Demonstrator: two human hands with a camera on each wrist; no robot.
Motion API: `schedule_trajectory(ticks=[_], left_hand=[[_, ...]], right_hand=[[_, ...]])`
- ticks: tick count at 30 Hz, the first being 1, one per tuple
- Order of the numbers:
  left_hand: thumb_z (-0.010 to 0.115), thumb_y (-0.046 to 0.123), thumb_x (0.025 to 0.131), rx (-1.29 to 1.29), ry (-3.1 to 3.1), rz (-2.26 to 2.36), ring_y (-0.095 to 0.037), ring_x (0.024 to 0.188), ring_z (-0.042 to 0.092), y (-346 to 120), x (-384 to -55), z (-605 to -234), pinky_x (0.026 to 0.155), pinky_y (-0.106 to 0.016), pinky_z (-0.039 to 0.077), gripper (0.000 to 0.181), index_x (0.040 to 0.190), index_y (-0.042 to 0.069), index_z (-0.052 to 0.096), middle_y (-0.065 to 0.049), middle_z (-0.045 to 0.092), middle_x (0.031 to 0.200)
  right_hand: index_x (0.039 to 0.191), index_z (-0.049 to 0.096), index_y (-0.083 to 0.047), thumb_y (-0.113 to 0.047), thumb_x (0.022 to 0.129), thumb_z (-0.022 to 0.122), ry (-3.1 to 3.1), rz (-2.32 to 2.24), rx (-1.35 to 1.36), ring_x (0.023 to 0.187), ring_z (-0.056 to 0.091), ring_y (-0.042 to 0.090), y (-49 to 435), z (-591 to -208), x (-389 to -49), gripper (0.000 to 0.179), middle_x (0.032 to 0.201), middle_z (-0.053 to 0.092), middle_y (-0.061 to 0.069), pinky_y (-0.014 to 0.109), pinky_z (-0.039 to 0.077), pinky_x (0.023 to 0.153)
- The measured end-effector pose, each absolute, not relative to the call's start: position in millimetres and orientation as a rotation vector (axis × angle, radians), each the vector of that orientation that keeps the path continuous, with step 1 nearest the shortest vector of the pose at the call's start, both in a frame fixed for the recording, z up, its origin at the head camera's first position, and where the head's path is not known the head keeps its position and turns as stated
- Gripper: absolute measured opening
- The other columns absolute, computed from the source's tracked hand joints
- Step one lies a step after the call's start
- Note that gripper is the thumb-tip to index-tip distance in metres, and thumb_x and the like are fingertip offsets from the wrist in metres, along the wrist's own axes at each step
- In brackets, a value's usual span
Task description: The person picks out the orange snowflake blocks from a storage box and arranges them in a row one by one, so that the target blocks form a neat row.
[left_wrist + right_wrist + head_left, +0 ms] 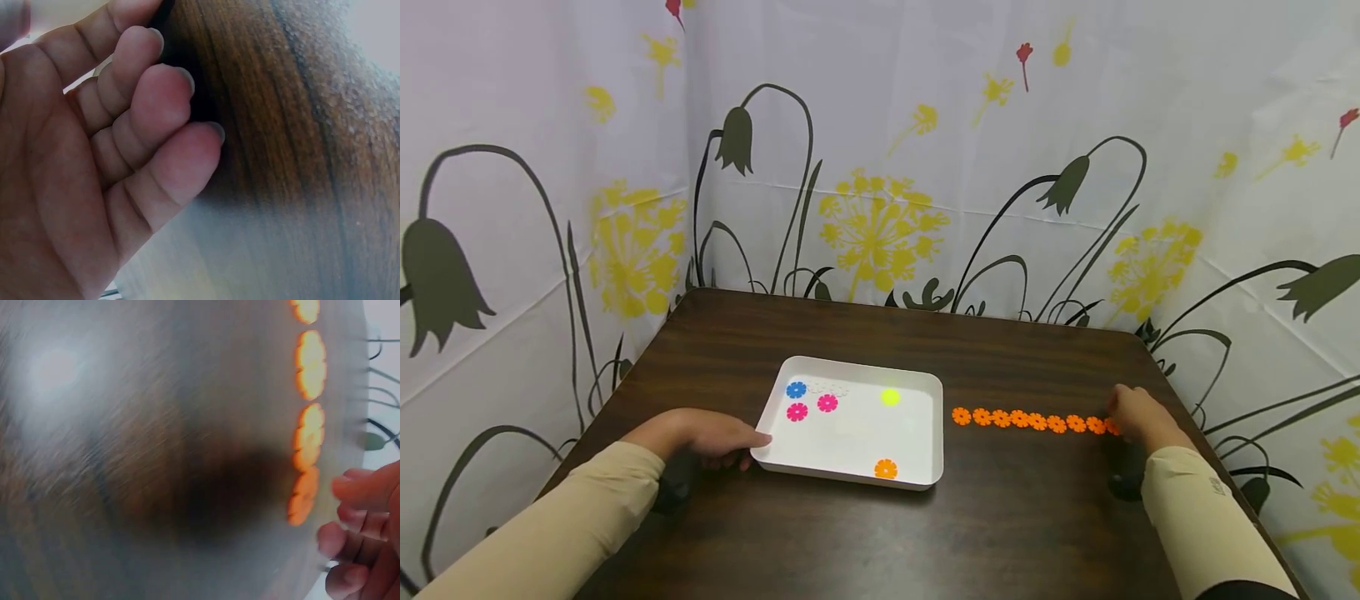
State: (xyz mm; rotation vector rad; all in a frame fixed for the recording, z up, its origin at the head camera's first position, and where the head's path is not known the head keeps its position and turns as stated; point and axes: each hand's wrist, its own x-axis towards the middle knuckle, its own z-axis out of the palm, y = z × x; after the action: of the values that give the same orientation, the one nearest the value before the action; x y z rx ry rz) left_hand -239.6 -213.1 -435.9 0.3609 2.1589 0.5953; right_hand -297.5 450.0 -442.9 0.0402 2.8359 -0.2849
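Observation:
A white rectangular tray (850,437) sits on the dark wooden table. My left hand (718,435) grips its left front corner, thumb over the rim; in the left wrist view the other fingers (181,162) curl loosely near the tabletop. Inside the tray lie a blue flower-shaped disc (796,389), two pink ones (827,403), a yellow one (891,397), an orange one (886,469) and some pale white ones (829,389). Right of the tray runs a row of orange flower discs (1018,418). At the row's right end is my right hand (1141,417), its fingers loosely bent beside the last disc (303,497).
The brown table (1000,533) reaches back to a white curtain (865,108) printed with flowers, which also hangs along both sides. The table's right edge lies close beyond my right hand.

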Motion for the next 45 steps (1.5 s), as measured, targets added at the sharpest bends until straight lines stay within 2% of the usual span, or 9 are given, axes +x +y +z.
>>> schedule_trajectory(ticks=[4,7,11,14,24,29,33,38,45], left_hand=[[0.039,0.049,0.102,0.350,2.162,0.593,-0.018,0.065,0.050,-211,-239,-434,0.062,-0.030,0.043,0.049,0.088,0.009,0.063,-0.003,0.054,0.076],[0.040,0.050,0.102,0.344,2.161,0.590,-0.018,0.066,0.051,-211,-238,-434,0.063,-0.030,0.043,0.049,0.088,0.009,0.063,-0.004,0.054,0.076],[0.039,0.049,0.102,0.340,2.161,0.589,-0.018,0.066,0.051,-212,-238,-434,0.063,-0.031,0.044,0.049,0.088,0.009,0.063,-0.004,0.054,0.076],[0.039,0.049,0.103,0.340,2.165,0.585,-0.018,0.066,0.051,-212,-238,-434,0.063,-0.031,0.044,0.049,0.089,0.009,0.063,-0.004,0.054,0.076],[0.038,0.049,0.103,0.356,2.156,0.601,-0.018,0.065,0.050,-210,-239,-436,0.061,-0.030,0.043,0.049,0.088,0.008,0.063,-0.004,0.054,0.076],[0.039,0.048,0.103,0.332,2.162,0.592,-0.018,0.065,0.051,-209,-239,-434,0.062,-0.030,0.043,0.049,0.087,0.009,0.064,-0.004,0.054,0.076],[0.038,0.048,0.103,0.330,2.163,0.589,-0.018,0.065,0.051,-209,-239,-434,0.062,-0.030,0.043,0.050,0.087,0.009,0.064,-0.004,0.054,0.076],[0.038,0.049,0.103,0.349,2.153,0.592,-0.018,0.065,0.050,-210,-240,-435,0.060,-0.030,0.042,0.050,0.088,0.009,0.064,-0.003,0.054,0.075],[0.038,0.050,0.102,0.355,2.151,0.592,-0.018,0.064,0.050,-211,-241,-437,0.060,-0.030,0.043,0.051,0.087,0.009,0.064,-0.003,0.054,0.074]], right_hand=[[0.119,0.047,0.010,-0.016,0.096,0.051,2.863,-0.428,0.058,0.092,0.060,0.039,438,-432,-301,0.035,0.113,0.055,0.033,0.050,0.049,0.075],[0.124,0.049,0.009,-0.024,0.100,0.050,2.864,-0.562,0.032,0.090,0.062,0.037,421,-424,-305,0.041,0.113,0.059,0.031,0.047,0.051,0.073],[0.124,0.056,0.005,-0.027,0.103,0.050,2.863,-0.643,-0.117,0.082,0.063,0.025,387,-414,-317,0.039,0.102,0.064,0.022,0.040,0.052,0.069],[0.123,0.059,0.002,-0.028,0.102,0.051,2.851,-0.651,-0.255,0.081,0.062,0.021,354,-405,-328,0.037,0.102,0.066,0.019,0.039,0.052,0.071],[0.119,0.063,-0.006,-0.030,0.100,0.055,2.674,-0.665,-0.490,0.082,0.065,0.027,255,-384,-339,0.032,0.091,0.066,0.016,0.035,0.052,0.074],[0.119,0.065,-0.006,-0.029,0.100,0.057,2.534,-0.683,-0.567,0.085,0.069,0.022,209,-384,-332,0.031,0.105,0.068,0.015,0.036,0.056,0.078],[0.116,0.065,-0.007,-0.025,0.099,0.060,2.433,-0.670,-0.560,0.091,0.068,0.027,174,-387,-319,0.026,0.110,0.067,0.017,0.038,0.056,0.081],[0.107,0.066,-0.012,-0.026,0.096,0.064,2.361,-0.584,-0.631,0.088,0.069,0.027,144,-398,-304,0.018,0.104,0.069,0.013,0.032,0.056,0.075],[0.099,0.064,-0.019,-0.026,0.091,0.070,2.379,-0.329,-0.781,0.079,0.063,0.014,115,-416,-276,0.012,0.089,0.063,-0.004,0.025,0.050,0.069]])
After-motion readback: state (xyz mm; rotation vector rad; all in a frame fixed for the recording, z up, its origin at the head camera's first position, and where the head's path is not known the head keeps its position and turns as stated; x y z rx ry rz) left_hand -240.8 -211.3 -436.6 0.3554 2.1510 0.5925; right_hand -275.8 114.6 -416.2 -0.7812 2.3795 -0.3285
